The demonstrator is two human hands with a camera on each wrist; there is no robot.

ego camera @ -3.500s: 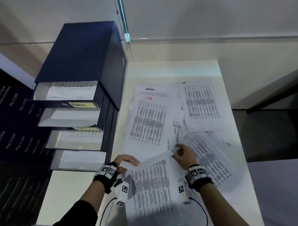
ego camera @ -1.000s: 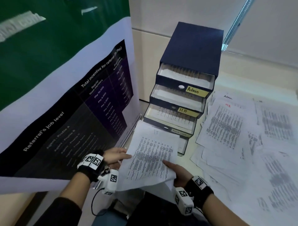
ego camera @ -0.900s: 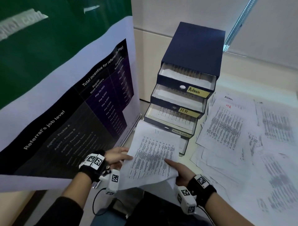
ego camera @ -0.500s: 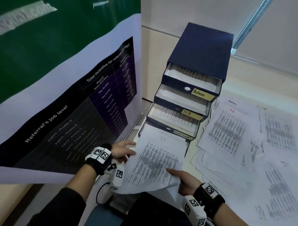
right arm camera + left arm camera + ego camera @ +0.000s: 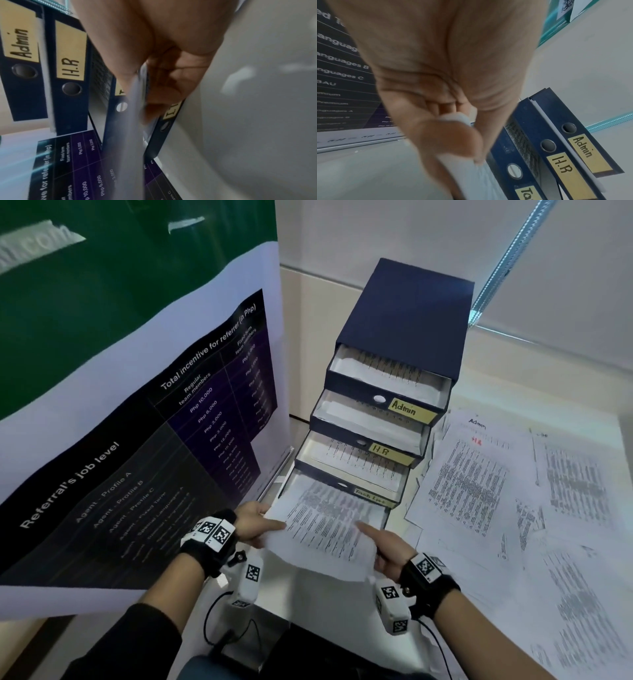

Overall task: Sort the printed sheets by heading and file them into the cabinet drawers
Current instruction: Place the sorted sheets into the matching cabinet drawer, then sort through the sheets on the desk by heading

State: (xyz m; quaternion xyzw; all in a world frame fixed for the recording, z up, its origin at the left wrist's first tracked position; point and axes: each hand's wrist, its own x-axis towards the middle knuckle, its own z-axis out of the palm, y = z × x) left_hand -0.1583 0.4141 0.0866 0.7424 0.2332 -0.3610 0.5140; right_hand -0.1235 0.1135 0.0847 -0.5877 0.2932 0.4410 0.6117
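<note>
A dark blue cabinet [image 5: 411,316] stands at the table's left with its drawers pulled out in steps. The labels read Admin [image 5: 406,408], H.R [image 5: 381,450] and a third I cannot read clearly. I hold one printed sheet [image 5: 325,525] with both hands, and its far end lies in the lowest drawer under the third one. My left hand [image 5: 270,518] pinches its left edge. My right hand [image 5: 373,546] grips its right near corner, one finger stretched along the top. The right wrist view shows the lowest drawer's front [image 5: 159,135] with its I.T label [image 5: 172,109].
Several loose printed sheets [image 5: 479,491] cover the white table to the right of the cabinet, one headed Admin. A large standing banner [image 5: 137,440] rises close on the left. A dark object [image 5: 308,652] sits at the near table edge.
I lifted the sheet off the table pile and brought it round to the cabinet. In the last second both hands pushed it forward, so its far end went into the lowest drawer.
</note>
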